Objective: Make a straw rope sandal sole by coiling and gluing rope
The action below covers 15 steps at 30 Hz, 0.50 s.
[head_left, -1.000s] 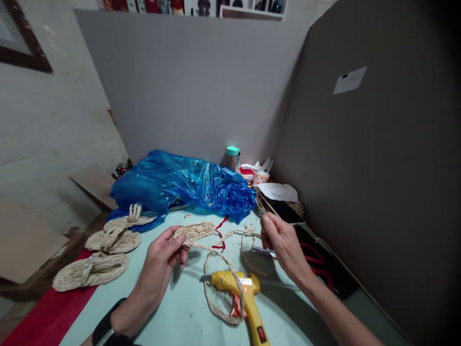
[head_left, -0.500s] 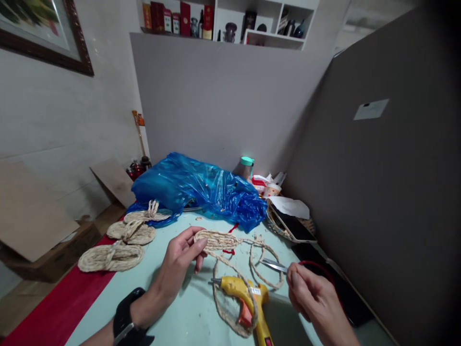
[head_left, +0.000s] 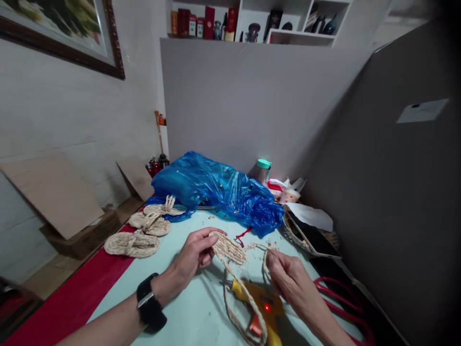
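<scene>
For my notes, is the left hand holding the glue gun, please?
No, the left hand holds the woven sole, and the glue gun lies on the table.

Can make out no legible words, brands or numbers. Shows only a white label (head_left: 422, 111) with an unreadable dark mark on the grey panel (head_left: 374, 192), and unreadable print on small red-and-white boxes (head_left: 192, 26) above.

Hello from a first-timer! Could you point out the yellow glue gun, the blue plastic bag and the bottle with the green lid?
Yellow glue gun (head_left: 260, 294): head view, upper body.
Blue plastic bag (head_left: 216, 185): head view, middle.
Bottle with the green lid (head_left: 264, 164): head view, lid.
</scene>
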{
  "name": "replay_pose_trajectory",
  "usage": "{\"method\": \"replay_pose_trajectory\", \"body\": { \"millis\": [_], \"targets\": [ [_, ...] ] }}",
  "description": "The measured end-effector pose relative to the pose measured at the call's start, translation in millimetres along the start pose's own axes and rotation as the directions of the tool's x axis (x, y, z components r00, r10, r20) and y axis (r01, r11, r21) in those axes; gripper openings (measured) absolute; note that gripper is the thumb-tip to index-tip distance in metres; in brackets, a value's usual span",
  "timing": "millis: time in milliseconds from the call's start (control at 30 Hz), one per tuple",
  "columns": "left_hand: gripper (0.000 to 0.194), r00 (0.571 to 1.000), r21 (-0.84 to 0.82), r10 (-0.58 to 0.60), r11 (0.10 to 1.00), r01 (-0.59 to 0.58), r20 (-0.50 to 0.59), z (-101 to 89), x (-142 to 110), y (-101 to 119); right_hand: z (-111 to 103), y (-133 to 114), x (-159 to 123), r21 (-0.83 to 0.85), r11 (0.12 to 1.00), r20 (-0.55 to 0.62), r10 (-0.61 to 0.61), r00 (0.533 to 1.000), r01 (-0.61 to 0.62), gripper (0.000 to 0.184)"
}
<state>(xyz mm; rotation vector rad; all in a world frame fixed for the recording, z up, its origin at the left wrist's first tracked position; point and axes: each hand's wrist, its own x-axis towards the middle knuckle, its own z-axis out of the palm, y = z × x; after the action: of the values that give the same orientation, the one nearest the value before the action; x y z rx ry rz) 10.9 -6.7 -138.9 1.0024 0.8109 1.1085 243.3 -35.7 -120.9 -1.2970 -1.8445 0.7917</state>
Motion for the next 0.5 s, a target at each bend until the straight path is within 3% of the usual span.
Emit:
{"method": "replay_pose_trajectory", "body": {
  "millis": [133, 267, 500],
  "targets": [
    [0.02, 1.0, 0.003, -0.013, 1.0, 0.013, 0.024, -0.5, -1, -4, -5, 15, 0, -0.005, 1.0, -0.003, -0.026, 1.0, 0.026, 0.042],
    [0.02, 1.0, 0.023, -0.014, 1.0, 0.013, 0.026, 1.2, -2, -6, -11, 14, -3, 0.005, 0.998, 0.043, -0.063, 0.997, 0.063, 0.042],
    [0.022, 0.999, 0.077, -0.037, 0.996, 0.035, 0.026, 4.3, -5, -7, -14, 21, -11, -0.09, 0.978, -0.045, -0.194, 0.98, 0.19, 0.03]
  ]
}}
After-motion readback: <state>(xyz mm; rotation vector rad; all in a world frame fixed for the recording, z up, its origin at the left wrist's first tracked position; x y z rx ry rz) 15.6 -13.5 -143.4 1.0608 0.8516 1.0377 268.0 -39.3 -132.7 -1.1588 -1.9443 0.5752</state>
